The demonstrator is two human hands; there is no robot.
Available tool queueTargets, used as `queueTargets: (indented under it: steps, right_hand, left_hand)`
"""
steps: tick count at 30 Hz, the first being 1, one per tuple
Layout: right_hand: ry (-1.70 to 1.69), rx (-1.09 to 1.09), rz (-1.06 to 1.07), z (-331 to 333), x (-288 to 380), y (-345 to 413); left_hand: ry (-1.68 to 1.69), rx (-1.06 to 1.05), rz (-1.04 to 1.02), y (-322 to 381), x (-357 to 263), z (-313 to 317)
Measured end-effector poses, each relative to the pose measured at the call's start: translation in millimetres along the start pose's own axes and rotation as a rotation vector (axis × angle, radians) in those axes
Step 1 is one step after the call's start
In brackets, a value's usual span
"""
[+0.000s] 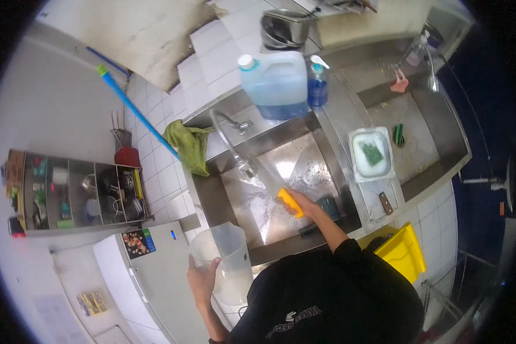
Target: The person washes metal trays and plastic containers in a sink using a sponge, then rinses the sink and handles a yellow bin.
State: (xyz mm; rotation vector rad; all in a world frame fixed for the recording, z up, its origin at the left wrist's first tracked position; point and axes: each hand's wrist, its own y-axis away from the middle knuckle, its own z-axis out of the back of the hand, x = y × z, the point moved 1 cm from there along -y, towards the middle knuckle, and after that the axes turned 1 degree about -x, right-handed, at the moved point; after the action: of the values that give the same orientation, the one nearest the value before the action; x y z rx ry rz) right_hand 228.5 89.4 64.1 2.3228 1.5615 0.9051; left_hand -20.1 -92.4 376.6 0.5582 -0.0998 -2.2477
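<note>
My right hand grips a yellow handle, and a blurred, pale blade-like part extends from it towards the faucet. It is over the wet stainless steel sink basin, near the sprayer head of a flexible faucet. My left hand holds a large translucent plastic container at its side, beside the sink's left front corner. A dark green object lies in the basin behind my right forearm; its kind cannot be told.
A green cloth hangs at the sink's left edge. Behind stand a jug of blue liquid and a pump bottle. Right of the basin are a metal pan with suds and a green scouring pad, a brown handle and a second sink.
</note>
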Motion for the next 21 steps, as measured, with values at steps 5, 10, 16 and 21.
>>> queueTargets:
  steps: [5,10,16,21]
  right_hand:
    - [0.065,0.059,-0.071,-26.6,14.6,51.5]
    - [0.149,-0.067,-0.116,-54.1,16.2,114.3]
    - [0.545,-0.292,-0.032,-84.7,17.7,135.7]
    - [1.1,-0.58,0.224,-74.5,19.1,118.5]
  left_hand:
    - [0.039,-0.023,-0.009,12.2,8.5,24.1]
    - [0.309,-0.035,-0.043,17.2,29.7,28.8]
    - [0.6,-0.22,-0.111,13.1,60.0,-0.7]
    - [0.784,-0.184,0.059,25.5,59.4,-0.3]
